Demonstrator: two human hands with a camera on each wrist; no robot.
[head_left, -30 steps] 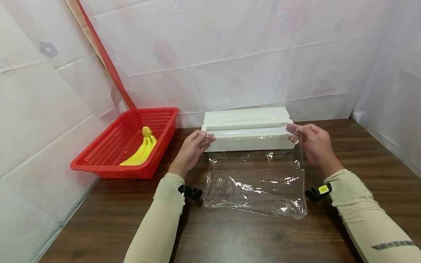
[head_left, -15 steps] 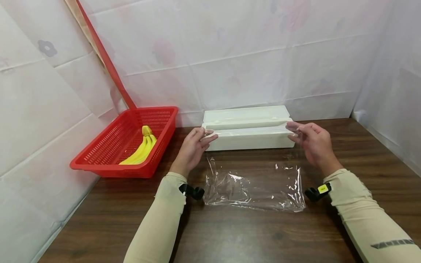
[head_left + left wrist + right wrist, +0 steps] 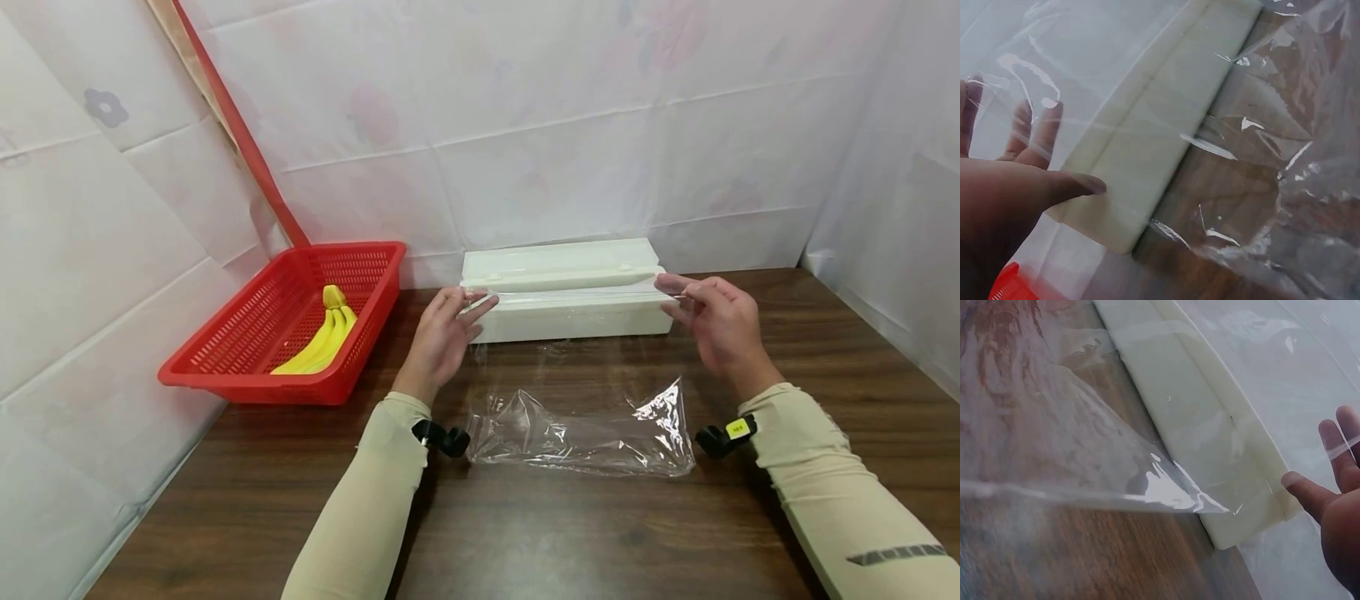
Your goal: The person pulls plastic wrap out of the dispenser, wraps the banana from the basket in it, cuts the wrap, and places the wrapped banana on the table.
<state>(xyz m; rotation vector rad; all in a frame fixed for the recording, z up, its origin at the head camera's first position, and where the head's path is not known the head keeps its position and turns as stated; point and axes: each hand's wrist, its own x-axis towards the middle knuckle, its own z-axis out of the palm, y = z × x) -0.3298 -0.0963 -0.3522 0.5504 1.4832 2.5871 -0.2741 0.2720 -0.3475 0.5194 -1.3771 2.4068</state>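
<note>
A sheet of clear plastic wrap (image 3: 585,442) hangs from both hands, its near part crumpled over the brown table. My left hand (image 3: 441,337) pinches it near the left end of a long white wrap box (image 3: 577,323); my right hand (image 3: 723,329) pinches it near the right end. The box's lid (image 3: 558,257) is raised at the back. In the left wrist view, the left thumb (image 3: 1079,184) lies against the film with fingers spread behind. The right wrist view has the right thumb (image 3: 1304,487) beside the box end, the film slanting across the box.
At the left stands a red plastic basket (image 3: 247,385) with a bunch of yellow bananas (image 3: 318,346) inside. A red strip (image 3: 247,142) rises behind it. White patterned sheeting (image 3: 540,125) walls the back and sides of the wooden table (image 3: 570,542).
Both hands have shifted slightly, the left one a little up and to the right. The wrap's near edge has drawn back toward the box, and its folds have changed.
</note>
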